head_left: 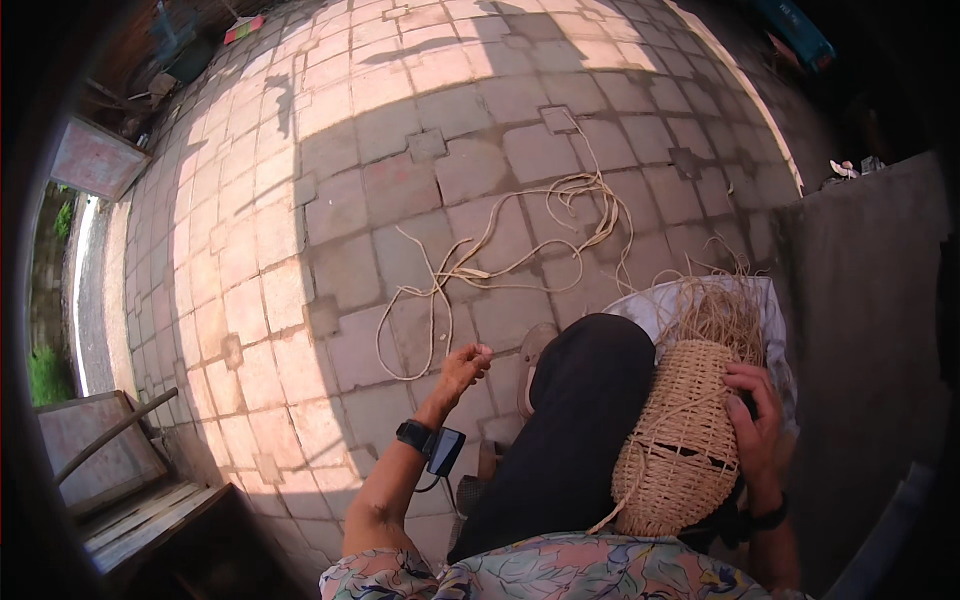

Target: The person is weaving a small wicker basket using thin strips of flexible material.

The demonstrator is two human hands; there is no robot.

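A long, rounded woven straw piece (682,415) lies in my lap beside my right thigh, with a narrow dark slit across its lower part. Loose straw ends (712,315) fan out from its far end over a white cloth (778,330). My right hand (755,415) grips the right edge of the weave, fingers bent over it. A straw cord (628,488) trails along the left side of the piece toward my shirt. Out to the left, my left hand (464,370) is raised with its fingers curled together; whatever they may pinch is too small to tell.
Long straw strands (470,272) lie in loops on the paved floor (400,190) ahead. A grey block or wall (865,350) stands close on my right. At the lower left are a wooden bench (150,525) and a leaning pole (115,432). A blue object (795,30) sits far right.
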